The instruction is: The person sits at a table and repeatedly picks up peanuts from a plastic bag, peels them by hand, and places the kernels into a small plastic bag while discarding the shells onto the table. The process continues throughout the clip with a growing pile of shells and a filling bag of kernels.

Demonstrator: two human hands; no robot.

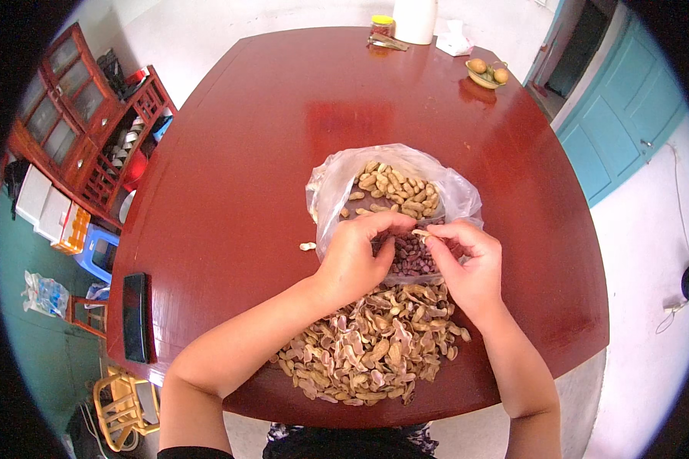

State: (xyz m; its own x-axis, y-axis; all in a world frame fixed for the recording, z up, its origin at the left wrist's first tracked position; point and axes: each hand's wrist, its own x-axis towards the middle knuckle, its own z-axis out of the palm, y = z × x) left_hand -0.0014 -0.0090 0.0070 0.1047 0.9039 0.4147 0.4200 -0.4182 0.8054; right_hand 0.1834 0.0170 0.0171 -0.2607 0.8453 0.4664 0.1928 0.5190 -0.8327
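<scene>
My right hand point(471, 258) pinches a pale peanut shell point(421, 233) between thumb and fingers. Close beside it, my left hand point(364, 249) is curled, its fingertips near the same shell; whatever lies inside its fingers is hidden. Under both hands is an open clear plastic bag point(331, 182). Unshelled peanuts point(394, 186) lie in its far part, and dark reddish-purple peanut kernels point(413, 258) are heaped in the near part. A wide pile of broken peanut shells point(375, 348) spreads between my forearms, toward the near table edge.
The dark red table point(237, 168) carries a black phone point(135, 317) at left and a lone peanut point(307, 246) beside the bag. Farther off stand a yellow-lidded jar point(381, 28), tissues point(455, 40) and a fruit bowl point(486, 74). A wooden cabinet point(76, 122) is at left.
</scene>
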